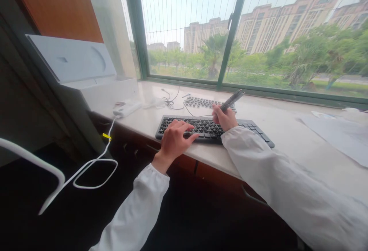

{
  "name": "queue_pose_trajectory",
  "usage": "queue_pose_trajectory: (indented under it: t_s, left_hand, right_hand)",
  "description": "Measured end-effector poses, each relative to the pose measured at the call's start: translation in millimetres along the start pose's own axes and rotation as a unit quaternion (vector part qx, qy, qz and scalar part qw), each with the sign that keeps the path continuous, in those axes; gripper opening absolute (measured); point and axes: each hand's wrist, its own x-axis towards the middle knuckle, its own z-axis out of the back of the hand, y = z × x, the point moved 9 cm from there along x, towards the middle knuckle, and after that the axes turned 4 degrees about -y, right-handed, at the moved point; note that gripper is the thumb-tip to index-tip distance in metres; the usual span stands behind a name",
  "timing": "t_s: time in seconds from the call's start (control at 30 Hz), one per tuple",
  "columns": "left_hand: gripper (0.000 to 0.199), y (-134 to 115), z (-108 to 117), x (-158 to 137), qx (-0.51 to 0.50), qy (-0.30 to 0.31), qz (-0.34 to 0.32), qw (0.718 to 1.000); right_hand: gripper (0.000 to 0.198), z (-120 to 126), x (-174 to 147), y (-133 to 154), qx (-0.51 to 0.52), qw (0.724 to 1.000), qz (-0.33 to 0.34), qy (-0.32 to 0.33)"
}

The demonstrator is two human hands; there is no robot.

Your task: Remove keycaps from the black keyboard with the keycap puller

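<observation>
A black keyboard (208, 133) lies along the front edge of the pale tabletop, many of its key positions showing without caps. My left hand (176, 136) rests over the keyboard's left part, fingers bent and the thumb spread apart from them near the front edge. Above the keyboard's right half, my right hand (225, 118) is closed around a dark stick-shaped tool (233, 99), its upper end pointing up and right. The tool's lower end is hidden by the hand. Loose keycaps (201, 101) lie in rows just behind the keyboard.
A thin dark cable (171, 103) curls behind the keyboard. An open white box (74, 61) stands at the left, near a white power strip (126, 108) whose white cord (94, 161) hangs down. White paper (339, 134) lies at the right. A window (186, 51) borders the table's back.
</observation>
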Motion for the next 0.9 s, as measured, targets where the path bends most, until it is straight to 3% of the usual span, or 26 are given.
queue_pose_trajectory:
  t_s: [0.13, 0.27, 0.37, 0.63, 0.9]
  left_hand:
    - [0.038, 1, -4, 2, 0.012, 0.033, -0.025, 0.999]
    - [0.034, 4, -8, 0, -0.002, 0.055, -0.031, 0.998]
    - [0.03, 4, -11, -1, -0.01, 0.06, -0.033, 0.998]
    - [0.025, 0, -16, 4, 0.023, 0.086, -0.048, 0.995]
    - [0.018, -10, -30, 11, 0.052, 0.114, -0.11, 0.986]
  right_hand:
    - [0.05, -8, -5, 2, 0.013, 0.999, -0.015, 0.038]
    - [0.046, -20, -19, 23, -0.005, 0.993, 0.029, 0.116]
    - [0.043, -24, -29, 32, -0.041, 0.988, 0.049, 0.139]
    - [0.034, -21, -45, 31, -0.159, 0.983, 0.065, 0.057]
    - [0.04, -23, -49, 45, -0.264, 0.956, 0.124, 0.042]
